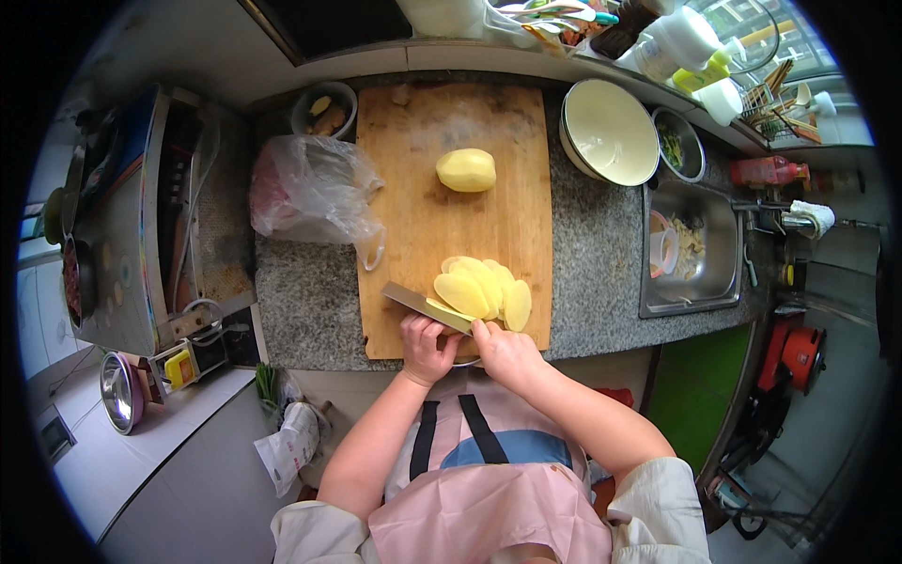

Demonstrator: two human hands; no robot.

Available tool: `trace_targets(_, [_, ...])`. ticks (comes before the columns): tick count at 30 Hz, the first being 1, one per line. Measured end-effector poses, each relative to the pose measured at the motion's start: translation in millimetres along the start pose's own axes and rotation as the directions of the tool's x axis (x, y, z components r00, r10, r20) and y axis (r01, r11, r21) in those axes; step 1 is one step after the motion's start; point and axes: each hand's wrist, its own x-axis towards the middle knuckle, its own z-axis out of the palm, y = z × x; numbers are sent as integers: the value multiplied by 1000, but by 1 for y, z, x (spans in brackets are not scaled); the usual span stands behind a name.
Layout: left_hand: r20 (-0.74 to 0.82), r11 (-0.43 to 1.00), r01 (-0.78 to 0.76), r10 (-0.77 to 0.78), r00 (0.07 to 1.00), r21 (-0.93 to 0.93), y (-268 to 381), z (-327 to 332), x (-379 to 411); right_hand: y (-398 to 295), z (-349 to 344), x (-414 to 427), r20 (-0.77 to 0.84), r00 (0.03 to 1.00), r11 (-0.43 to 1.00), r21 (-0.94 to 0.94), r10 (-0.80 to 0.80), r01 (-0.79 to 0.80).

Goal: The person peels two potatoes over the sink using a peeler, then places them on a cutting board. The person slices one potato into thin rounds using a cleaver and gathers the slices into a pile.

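Note:
On the wooden cutting board [451, 225], my right hand [509, 352] grips a kitchen knife [416, 299] with a broad blade; its handle is hidden in the hand. The blade slants up to the left. Narrow pale yellow potato [451, 313] shows along the blade. My left hand [427, 347] is at the near side of the blade with bent fingers; whether it holds anything is hidden. Just beyond the blade lies an overlapping pile of potato slices [486, 287]. Farther up the board rests a whole peeled potato [466, 170].
Left of the board is a clear plastic bag [310, 190], partly over its edge, and a bowl [343, 93] with ginger-like pieces. To the right stand a cream bowl [612, 134], a metal bowl of greens [687, 148], and a sink [705, 292] holding peelings and a plastic container.

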Motion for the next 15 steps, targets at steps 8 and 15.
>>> trace_targets(8, [0,1000,-9,9,1000,-1,0,-2,1,9,-8,7,29,999,973,227,24,-30])
trace_targets(15, [29,999,27,-28,999,22,-8,4,-10,-14,-51,-38,42,997,998,-19,-65,66])
